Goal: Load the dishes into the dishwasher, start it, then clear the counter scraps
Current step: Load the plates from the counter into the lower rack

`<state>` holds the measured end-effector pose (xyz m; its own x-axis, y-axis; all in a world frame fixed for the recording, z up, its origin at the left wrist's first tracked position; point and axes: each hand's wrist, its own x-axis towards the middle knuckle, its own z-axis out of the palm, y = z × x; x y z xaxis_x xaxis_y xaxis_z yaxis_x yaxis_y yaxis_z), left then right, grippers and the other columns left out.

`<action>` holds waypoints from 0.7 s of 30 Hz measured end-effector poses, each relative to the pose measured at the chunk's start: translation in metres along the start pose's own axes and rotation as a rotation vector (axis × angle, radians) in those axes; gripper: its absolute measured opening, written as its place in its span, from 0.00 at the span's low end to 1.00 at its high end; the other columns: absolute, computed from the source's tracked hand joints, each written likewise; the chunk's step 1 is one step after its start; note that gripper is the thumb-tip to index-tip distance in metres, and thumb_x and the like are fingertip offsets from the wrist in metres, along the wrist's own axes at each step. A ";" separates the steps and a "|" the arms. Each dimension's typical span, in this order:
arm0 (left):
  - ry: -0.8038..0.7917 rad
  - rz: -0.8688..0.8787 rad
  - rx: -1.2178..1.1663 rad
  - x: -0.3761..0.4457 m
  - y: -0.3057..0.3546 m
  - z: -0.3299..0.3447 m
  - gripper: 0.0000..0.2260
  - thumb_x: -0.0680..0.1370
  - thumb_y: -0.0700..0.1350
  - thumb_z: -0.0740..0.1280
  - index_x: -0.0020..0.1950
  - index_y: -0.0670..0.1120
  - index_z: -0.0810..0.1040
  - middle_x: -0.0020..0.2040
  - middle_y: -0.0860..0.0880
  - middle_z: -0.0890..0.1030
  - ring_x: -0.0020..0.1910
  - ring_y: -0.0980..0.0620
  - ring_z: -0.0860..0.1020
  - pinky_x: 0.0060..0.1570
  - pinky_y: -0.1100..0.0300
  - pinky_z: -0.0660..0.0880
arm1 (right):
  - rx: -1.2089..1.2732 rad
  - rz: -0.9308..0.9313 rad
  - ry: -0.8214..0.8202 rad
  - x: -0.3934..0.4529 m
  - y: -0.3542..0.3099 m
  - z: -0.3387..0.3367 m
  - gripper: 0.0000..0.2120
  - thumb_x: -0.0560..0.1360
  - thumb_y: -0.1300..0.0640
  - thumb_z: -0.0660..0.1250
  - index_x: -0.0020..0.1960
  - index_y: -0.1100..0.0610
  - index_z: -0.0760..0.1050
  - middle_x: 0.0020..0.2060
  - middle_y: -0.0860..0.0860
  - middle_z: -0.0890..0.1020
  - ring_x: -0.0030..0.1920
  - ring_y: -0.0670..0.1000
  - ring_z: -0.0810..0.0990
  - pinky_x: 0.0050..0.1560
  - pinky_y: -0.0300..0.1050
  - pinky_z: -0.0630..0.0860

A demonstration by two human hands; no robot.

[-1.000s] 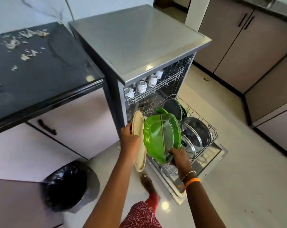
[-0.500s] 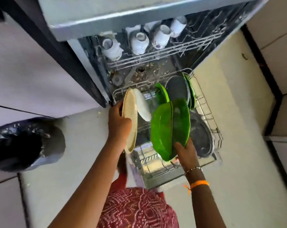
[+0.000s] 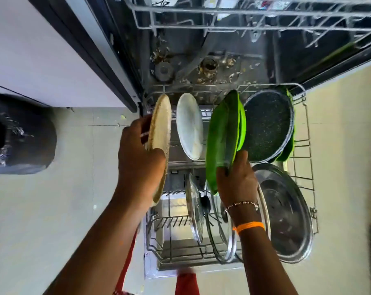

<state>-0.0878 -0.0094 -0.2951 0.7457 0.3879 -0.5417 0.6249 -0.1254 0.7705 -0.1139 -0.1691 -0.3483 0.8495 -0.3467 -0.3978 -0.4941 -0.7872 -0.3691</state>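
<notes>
Green plate point(image 3: 220, 137) lowered into rack point(image 3: 308, 133).

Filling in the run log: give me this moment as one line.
step: loading lower rack | left hand: holds beige plate | right hand: holds green plate | both plates on edge over rack

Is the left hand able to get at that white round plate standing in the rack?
Probably not yet: the left hand grips a beige round plate, which stands between it and the white round plate.
</notes>
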 end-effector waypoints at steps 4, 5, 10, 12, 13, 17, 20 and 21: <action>-0.057 -0.019 -0.020 0.009 -0.004 0.003 0.34 0.67 0.26 0.59 0.66 0.56 0.70 0.60 0.53 0.74 0.59 0.54 0.72 0.54 0.57 0.73 | -0.212 -0.036 0.042 0.023 -0.011 0.017 0.17 0.74 0.59 0.62 0.60 0.62 0.64 0.54 0.59 0.76 0.52 0.64 0.78 0.39 0.50 0.67; -0.068 -0.023 -0.025 0.011 -0.004 0.003 0.34 0.67 0.26 0.59 0.66 0.56 0.70 0.60 0.52 0.74 0.60 0.54 0.72 0.54 0.57 0.73 | -0.259 -0.035 0.047 0.029 -0.012 0.022 0.18 0.74 0.59 0.61 0.62 0.61 0.63 0.55 0.58 0.75 0.51 0.63 0.79 0.37 0.48 0.65; -0.100 -0.026 -0.020 0.024 -0.002 0.001 0.34 0.67 0.25 0.58 0.65 0.56 0.71 0.59 0.53 0.74 0.60 0.54 0.72 0.44 0.67 0.71 | -0.390 -0.004 0.073 0.056 -0.021 0.049 0.15 0.79 0.58 0.55 0.64 0.59 0.61 0.56 0.55 0.72 0.49 0.60 0.81 0.34 0.45 0.63; -0.099 -0.024 -0.026 0.028 -0.002 -0.002 0.34 0.67 0.25 0.58 0.64 0.56 0.71 0.59 0.53 0.74 0.60 0.54 0.72 0.47 0.65 0.72 | -0.422 -0.001 0.075 0.061 -0.024 0.060 0.15 0.79 0.58 0.54 0.65 0.58 0.60 0.56 0.54 0.71 0.48 0.59 0.81 0.33 0.45 0.64; -0.097 -0.025 -0.029 0.029 -0.002 -0.003 0.34 0.67 0.25 0.58 0.64 0.56 0.71 0.59 0.53 0.74 0.61 0.54 0.72 0.50 0.61 0.73 | -0.433 0.003 0.081 0.063 -0.024 0.066 0.15 0.80 0.58 0.53 0.65 0.58 0.60 0.56 0.54 0.71 0.47 0.59 0.82 0.33 0.45 0.65; -0.096 -0.034 -0.028 0.034 -0.004 -0.012 0.33 0.67 0.25 0.58 0.64 0.54 0.71 0.60 0.52 0.75 0.62 0.51 0.73 0.53 0.55 0.74 | -0.430 0.058 -0.003 0.068 -0.018 0.079 0.20 0.79 0.58 0.57 0.69 0.58 0.56 0.60 0.55 0.70 0.50 0.60 0.81 0.36 0.48 0.70; -0.098 -0.036 -0.037 0.036 -0.007 -0.017 0.32 0.68 0.25 0.58 0.65 0.53 0.71 0.60 0.54 0.76 0.61 0.51 0.73 0.53 0.53 0.74 | -0.401 0.082 -0.131 0.071 -0.012 0.084 0.29 0.76 0.59 0.63 0.72 0.58 0.52 0.62 0.56 0.68 0.56 0.63 0.78 0.45 0.54 0.76; -0.100 -0.036 -0.036 0.036 -0.008 -0.018 0.32 0.68 0.25 0.58 0.65 0.53 0.72 0.60 0.54 0.76 0.61 0.51 0.73 0.54 0.52 0.74 | -0.394 0.089 -0.146 0.073 -0.010 0.086 0.29 0.76 0.59 0.64 0.71 0.58 0.53 0.62 0.57 0.68 0.57 0.64 0.77 0.47 0.55 0.76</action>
<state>-0.0699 0.0223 -0.3143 0.7436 0.2979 -0.5985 0.6441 -0.0791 0.7609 -0.0629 -0.1427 -0.4456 0.7576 -0.3684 -0.5388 -0.4318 -0.9019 0.0096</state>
